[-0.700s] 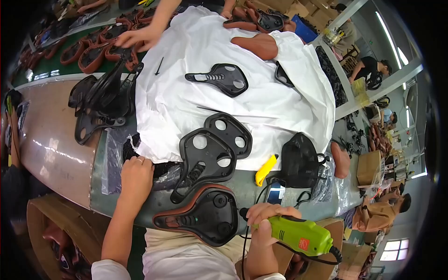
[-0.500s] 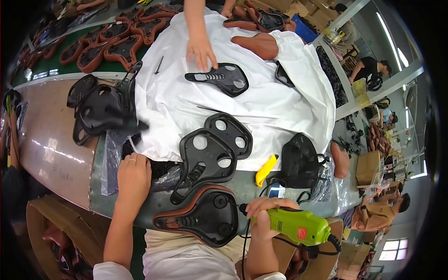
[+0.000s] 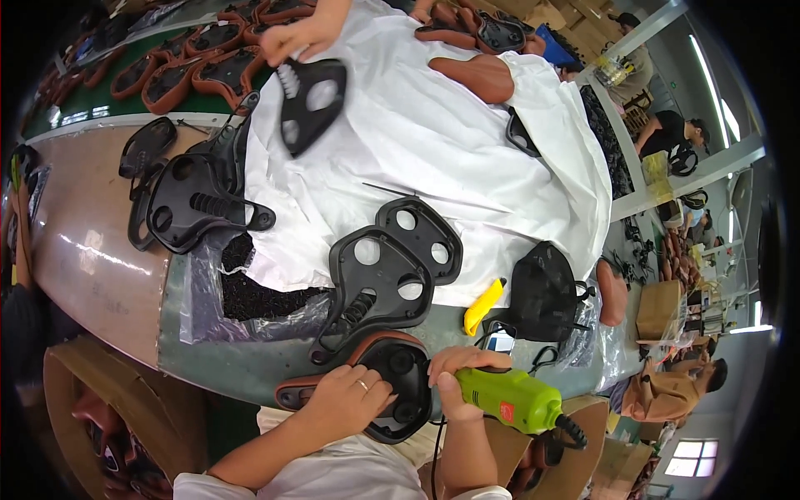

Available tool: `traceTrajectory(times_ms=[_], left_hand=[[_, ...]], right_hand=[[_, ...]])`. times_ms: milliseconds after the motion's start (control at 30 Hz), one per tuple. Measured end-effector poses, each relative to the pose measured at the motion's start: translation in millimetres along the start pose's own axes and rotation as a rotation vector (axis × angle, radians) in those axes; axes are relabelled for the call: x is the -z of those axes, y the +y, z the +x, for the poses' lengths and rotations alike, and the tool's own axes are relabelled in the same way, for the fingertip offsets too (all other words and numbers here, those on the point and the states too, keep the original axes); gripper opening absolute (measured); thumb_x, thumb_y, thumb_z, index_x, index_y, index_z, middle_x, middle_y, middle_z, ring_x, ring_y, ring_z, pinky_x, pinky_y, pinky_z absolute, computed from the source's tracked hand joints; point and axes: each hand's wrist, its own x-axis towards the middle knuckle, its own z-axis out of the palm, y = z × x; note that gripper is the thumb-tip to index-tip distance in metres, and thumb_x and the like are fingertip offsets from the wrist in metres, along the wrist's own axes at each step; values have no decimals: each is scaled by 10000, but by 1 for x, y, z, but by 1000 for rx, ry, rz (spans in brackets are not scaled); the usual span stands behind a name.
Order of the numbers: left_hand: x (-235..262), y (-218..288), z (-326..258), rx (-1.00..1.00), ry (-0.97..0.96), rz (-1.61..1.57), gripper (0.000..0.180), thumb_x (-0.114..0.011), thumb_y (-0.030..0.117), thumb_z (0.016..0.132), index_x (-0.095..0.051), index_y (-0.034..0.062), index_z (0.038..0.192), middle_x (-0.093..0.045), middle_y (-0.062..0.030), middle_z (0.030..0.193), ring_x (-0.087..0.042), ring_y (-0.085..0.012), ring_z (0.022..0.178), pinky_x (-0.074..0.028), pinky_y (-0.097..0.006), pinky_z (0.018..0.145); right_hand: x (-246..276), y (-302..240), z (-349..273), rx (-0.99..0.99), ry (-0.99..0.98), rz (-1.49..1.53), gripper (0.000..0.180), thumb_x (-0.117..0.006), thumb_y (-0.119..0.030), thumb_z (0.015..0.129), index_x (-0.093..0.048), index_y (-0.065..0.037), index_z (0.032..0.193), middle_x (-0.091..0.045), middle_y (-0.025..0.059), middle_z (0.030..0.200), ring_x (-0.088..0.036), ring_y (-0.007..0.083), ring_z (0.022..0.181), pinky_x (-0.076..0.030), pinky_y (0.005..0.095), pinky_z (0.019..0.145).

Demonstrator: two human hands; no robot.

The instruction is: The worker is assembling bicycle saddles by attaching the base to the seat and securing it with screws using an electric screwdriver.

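Green bench (image 3: 250, 354) under white sheet (image 3: 433, 142), black saddle shells all over. Left hand (image 3: 346, 400) presses flat on brown saddle (image 3: 392, 379); right hand (image 3: 454, 379) clenched around green power screwdriver (image 3: 508, 400). Cartons on floor.

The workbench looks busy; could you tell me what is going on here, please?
A person presses the left hand on an upturned brown bicycle saddle at the near table edge, while the right hand holds a green power screwdriver against its black underside. Two black saddle bases lie beyond on a white sheet. Across the table, another person's hand lifts a black base.
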Motion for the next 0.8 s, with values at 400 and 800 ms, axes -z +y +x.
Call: traceTrajectory(times_ms=[400,800], left_hand=[[3,-6,2,-85,9,-18,153,-760,161,880,-704,56,977,-653,-31,881,-654,-208,813,-515,-344,701],[20,1,4,-223,-80,81,140,-724,150,825,-673,62,921,-584,-31,836,-632,-206,811,-522,-321,670]], right_hand=[[-15,-33,-12,34,50,103,503,-733,74,907,-411,-93,1256,-628,122,840,-639,248,647,-562,424,638],[-31,-51,-14,-49,-17,292,572,-753,41,914,-391,-103,1331,-630,124,785,-632,262,624,-564,436,630]])
